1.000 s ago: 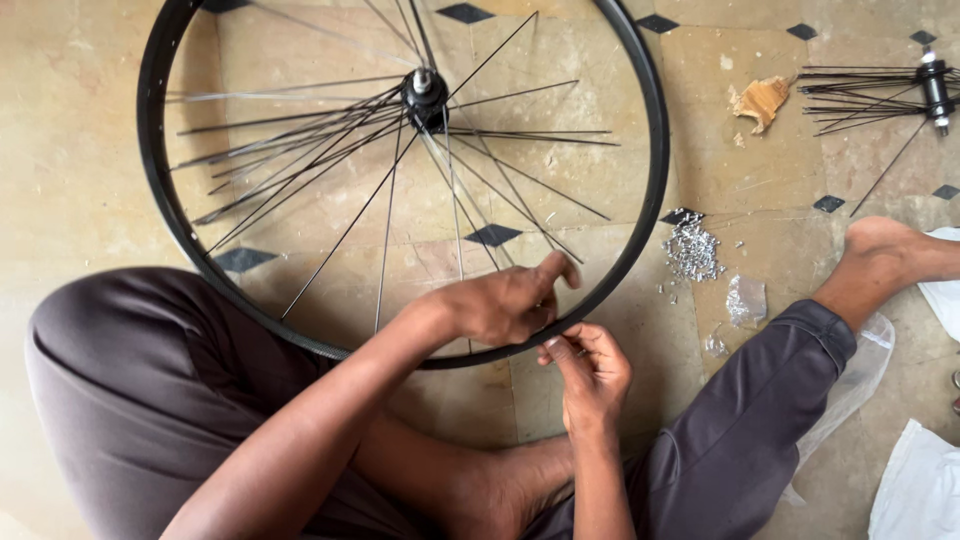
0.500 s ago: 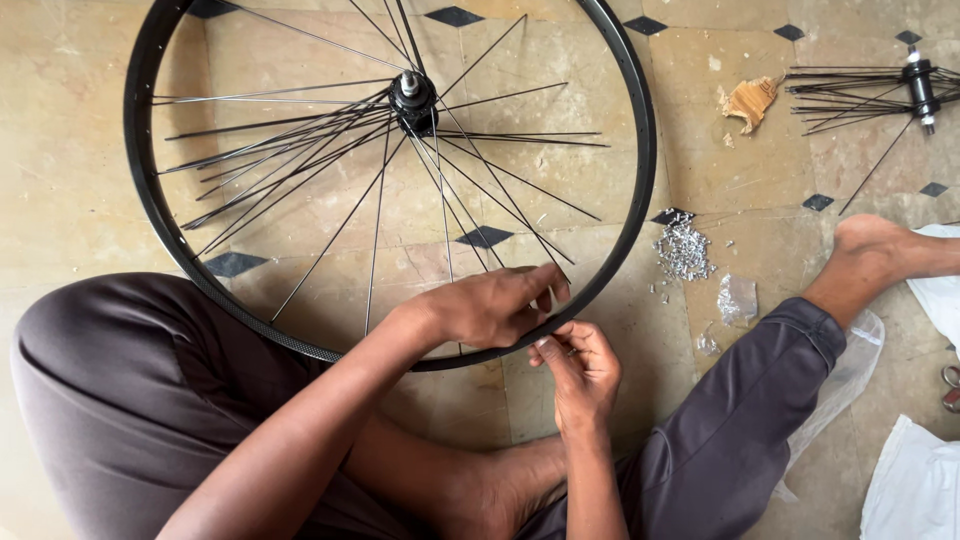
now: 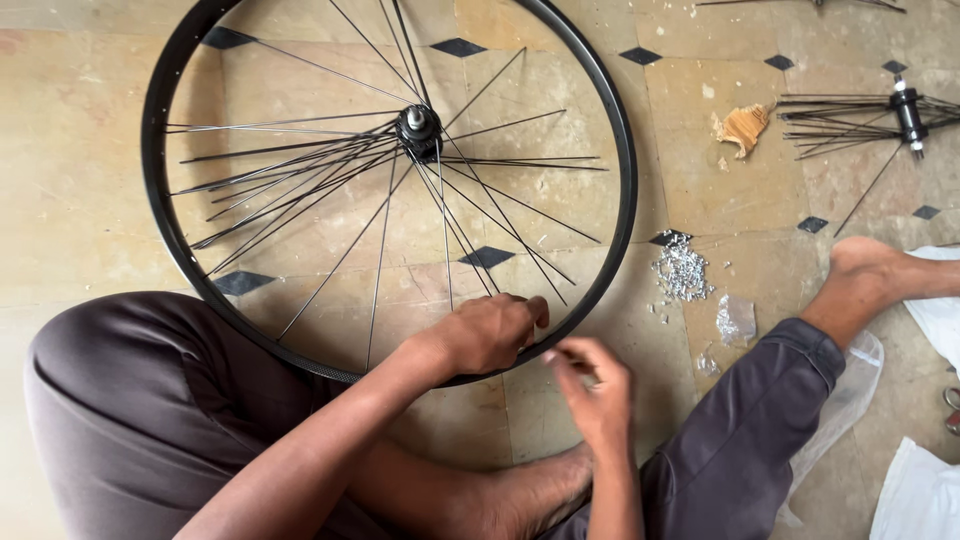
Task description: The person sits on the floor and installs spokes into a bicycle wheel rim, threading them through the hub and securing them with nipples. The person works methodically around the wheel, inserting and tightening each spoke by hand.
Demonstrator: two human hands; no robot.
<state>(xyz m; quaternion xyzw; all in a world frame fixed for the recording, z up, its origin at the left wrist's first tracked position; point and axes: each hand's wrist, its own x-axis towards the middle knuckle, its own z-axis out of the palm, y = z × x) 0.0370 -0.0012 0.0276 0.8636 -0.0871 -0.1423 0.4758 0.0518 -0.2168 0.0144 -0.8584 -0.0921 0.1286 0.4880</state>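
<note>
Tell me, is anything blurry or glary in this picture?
Head view: soft, even light, no harsh glare; the right hand is smeared by motion blur, while the left hand, wheel rim and hub stay sharp.

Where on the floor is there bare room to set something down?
Bare tile left of the black rim, and between the rim and the spare hub. Crowded by the nipple pile and both hands.

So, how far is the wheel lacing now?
Done: many spokes sit in the hub, and some reach the rim. In hand: the left hand is at the near rim; the right hand is beside it. Left: several spokes end short of the rim, and a pile of nipples lies on the floor.
</note>
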